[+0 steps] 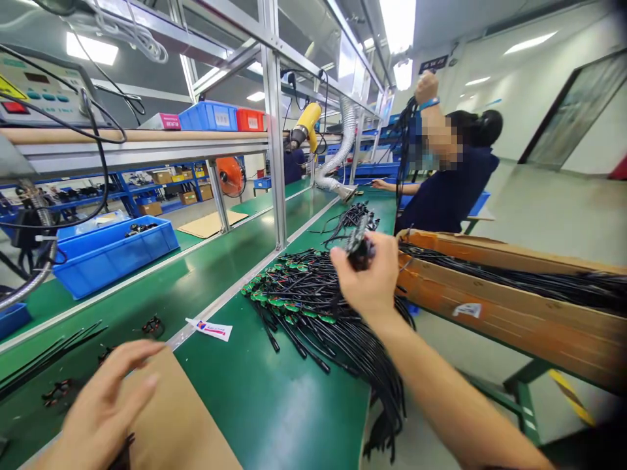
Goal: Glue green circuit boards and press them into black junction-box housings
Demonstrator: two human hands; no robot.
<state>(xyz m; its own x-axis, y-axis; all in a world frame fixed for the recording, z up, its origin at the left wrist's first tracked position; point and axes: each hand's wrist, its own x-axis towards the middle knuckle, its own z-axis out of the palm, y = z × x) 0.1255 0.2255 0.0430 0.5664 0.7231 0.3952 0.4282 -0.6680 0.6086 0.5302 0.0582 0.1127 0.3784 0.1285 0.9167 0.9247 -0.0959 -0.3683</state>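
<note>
My right hand is raised above a pile of black cables with green circuit boards at their ends. Between its thumb and fingers is a small dark part with a grey, textured edge; blur hides its exact kind. My left hand hovers at the lower left by a brown cardboard sheet, its thumb and fingers apart. Something dark shows below that palm, too hidden to name. Small black wired parts lie on the green surface beyond the left hand. A white tube rests between the hands' areas.
A long cardboard box of black cables stands on the right. A blue bin sits at the left. An aluminium post rises from the green bench. Further back, a co-worker holds up black cables near a duct.
</note>
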